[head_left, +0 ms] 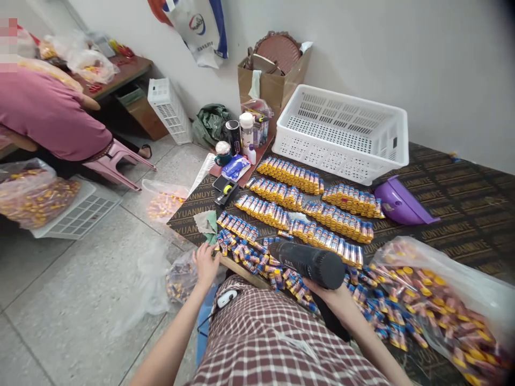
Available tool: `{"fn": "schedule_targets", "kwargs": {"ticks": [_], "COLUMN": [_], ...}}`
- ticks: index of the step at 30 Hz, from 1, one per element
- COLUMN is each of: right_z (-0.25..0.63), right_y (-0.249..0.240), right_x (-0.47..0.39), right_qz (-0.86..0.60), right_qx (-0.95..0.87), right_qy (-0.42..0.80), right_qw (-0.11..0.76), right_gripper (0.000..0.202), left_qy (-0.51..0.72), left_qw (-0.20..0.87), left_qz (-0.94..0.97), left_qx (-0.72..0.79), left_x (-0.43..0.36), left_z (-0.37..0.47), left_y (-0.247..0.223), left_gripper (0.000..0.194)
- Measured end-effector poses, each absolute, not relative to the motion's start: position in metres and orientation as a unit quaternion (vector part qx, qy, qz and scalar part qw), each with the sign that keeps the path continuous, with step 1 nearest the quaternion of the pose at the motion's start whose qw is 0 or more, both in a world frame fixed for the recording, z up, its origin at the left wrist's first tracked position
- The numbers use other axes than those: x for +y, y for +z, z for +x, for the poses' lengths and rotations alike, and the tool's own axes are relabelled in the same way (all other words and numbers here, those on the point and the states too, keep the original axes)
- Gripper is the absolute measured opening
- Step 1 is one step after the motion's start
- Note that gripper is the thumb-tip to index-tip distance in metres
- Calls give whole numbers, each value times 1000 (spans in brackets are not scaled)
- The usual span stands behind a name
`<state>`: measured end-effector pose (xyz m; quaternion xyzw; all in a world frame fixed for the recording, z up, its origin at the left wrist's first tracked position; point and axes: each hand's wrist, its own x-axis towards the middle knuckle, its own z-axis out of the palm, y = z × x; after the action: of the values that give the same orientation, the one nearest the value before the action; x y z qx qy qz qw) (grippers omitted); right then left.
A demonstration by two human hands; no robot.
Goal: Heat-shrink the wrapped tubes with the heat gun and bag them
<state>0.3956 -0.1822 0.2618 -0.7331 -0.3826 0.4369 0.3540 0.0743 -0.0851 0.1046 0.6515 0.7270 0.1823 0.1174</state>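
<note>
A long black tool (301, 262), shaped like a hair dryer, was in the right hand (333, 296), over the near edge of a dark, patterned bench (428, 161). The right grip was closed around the tool, partly hidden beneath its thick barrel. The left hand (207, 264) lay at the bench's near left corner, its grip loose with fingers spread; whether a fingertip touched one of the small tubes could not be told.

Loose tubes (245, 254), blue, silver and yellow, were scattered along the near edge, below and around the tool. Beyond them, more tubes were stacked in neat rows (263, 212). Behind the rows stood a white plastic crate (330, 161), with a purple basin (402, 203) tilted near its right corner. To the right, a clear bag (442, 305) of pink and yellow pieces lay on the bench. Bottles (246, 128) and a tape dispenser (227, 192) were at the far left. Across the floor, a person in pink (56, 112) sat on a pink stool (120, 163).
</note>
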Motion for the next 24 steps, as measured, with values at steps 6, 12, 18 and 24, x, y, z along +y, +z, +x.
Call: {"fn": "schedule_targets", "kwargs": {"ticks": [6,12,18,24], "right_z": [374,358,335,302], "right_y": [256,248,236,227], "right_x": [-155,-129,-98,-67], "right_qz": [-703,-686,-658,-641], "right_qx": [-411,-434,-438,-436], "right_qy": [450,462,477,499], "right_qw": [368,357,384,388], "right_gripper": [43,34,40,42], "left_qy": [199,223,246,280], "left_qw": [129,139,150,196], "left_qz": [612,597,594,592], "left_qx": [754,758,751,730], "left_x": [-78,-70,-51,-13], "left_z": [55,43,32,37], "left_y": [106,101,97,99], "left_gripper": [22,24,24,30]}}
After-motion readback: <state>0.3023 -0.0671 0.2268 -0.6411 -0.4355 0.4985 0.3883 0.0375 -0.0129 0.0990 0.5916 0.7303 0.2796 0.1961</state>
